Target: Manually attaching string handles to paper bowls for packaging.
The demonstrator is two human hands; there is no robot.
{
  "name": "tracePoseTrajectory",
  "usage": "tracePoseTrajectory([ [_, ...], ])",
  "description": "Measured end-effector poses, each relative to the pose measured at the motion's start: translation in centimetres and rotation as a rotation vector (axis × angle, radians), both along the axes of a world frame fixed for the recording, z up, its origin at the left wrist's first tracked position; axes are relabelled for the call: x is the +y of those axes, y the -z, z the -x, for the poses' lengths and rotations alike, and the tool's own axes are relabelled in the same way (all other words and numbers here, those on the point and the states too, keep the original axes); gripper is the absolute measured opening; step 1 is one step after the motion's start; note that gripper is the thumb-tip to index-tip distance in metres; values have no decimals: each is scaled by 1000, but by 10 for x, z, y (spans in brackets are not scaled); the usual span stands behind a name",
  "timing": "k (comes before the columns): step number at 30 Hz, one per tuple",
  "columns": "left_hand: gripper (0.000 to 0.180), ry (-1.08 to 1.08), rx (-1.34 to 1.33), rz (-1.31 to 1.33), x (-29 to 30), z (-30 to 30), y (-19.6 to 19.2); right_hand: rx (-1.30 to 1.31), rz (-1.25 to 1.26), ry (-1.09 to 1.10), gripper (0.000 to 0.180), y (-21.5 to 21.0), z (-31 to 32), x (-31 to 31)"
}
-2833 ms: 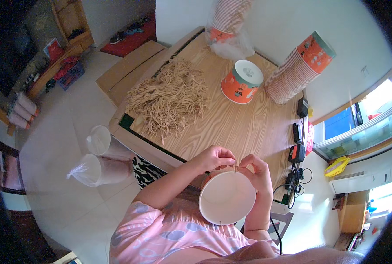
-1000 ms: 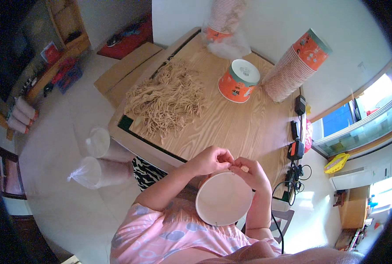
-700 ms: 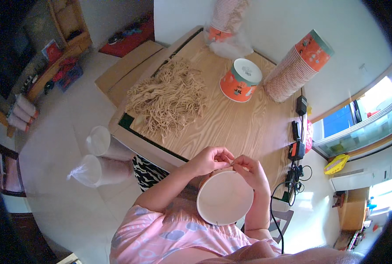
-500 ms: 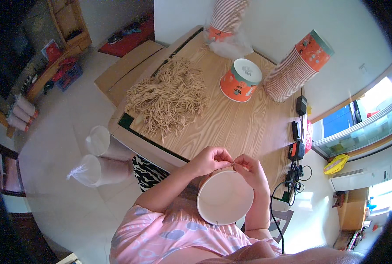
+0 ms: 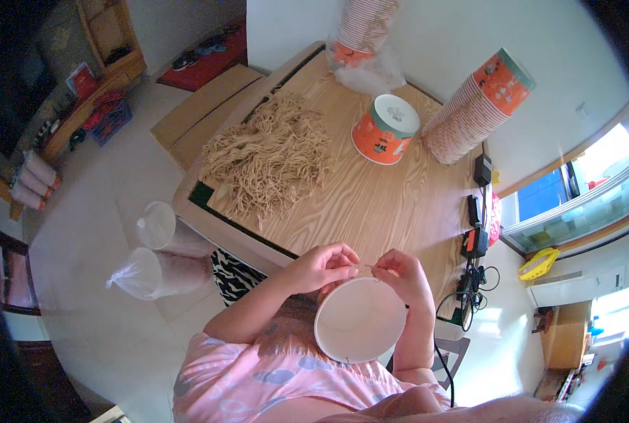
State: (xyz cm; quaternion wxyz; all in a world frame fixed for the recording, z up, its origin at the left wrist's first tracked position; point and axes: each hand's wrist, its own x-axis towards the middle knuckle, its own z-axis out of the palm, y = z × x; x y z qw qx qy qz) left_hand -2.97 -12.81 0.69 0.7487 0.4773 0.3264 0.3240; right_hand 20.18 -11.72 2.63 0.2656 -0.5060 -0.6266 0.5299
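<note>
A round, white-lined paper bucket (image 5: 360,321) tilts by the near edge of the wood-grain table (image 5: 378,204), open mouth upward. A thin brown string (image 5: 369,266) meets its rim's far edge; a short dark strand (image 5: 348,360) shows at the near edge.

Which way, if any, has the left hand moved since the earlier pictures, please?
Yes: judged against the upturned orange paper tub on the table, the left hand has shifted slightly left and downward in the picture.
</note>
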Motion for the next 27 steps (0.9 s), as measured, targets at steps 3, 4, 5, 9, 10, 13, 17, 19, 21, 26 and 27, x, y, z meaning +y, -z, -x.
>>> tracePoseTrajectory([
  [3, 27, -92, 30, -153, -11, 8, -16, 24, 22, 7, 9, -4, 3, 1],
  [4, 27, -94, 30, -150, -13, 7, -22, 73, 46, 9, 9, -6, 4, 1],
  [5, 28, -103, -87, -147, -15, 5, -29, 73, 48, 7, 9, -5, 4, 1],
  [9, 32, -44, -280, 2, 4, -6, -20, 53, 25, -5, 8, 0, 4, 2],
  [10, 33, -97, -175, 14, 11, -7, -7, 60, 27, 6, 8, 1, 6, 2],
  [13, 27, -219, -6, -189, 24, -21, 13, 123, 86, 85, 8, 2, 8, -1],
  [17, 21, -109, 78, -179, 28, -29, 19, 71, 68, 115, 7, 3, 9, -1],
  [19, 18, -54, 40, -53, 31, -29, 23, 138, 78, 135, 6, 5, 9, 1],
  [21, 16, -45, 43, -58, 31, -27, 23, 154, 81, 137, 6, 5, 11, 1],
  [26, 13, -55, 21, -41, 30, -26, 21, 138, 98, 127, 6, 5, 10, 1],
  [27, 12, -57, -23, -37, 30, -26, 24, 121, 116, 114, 6, 6, 10, 1],
])
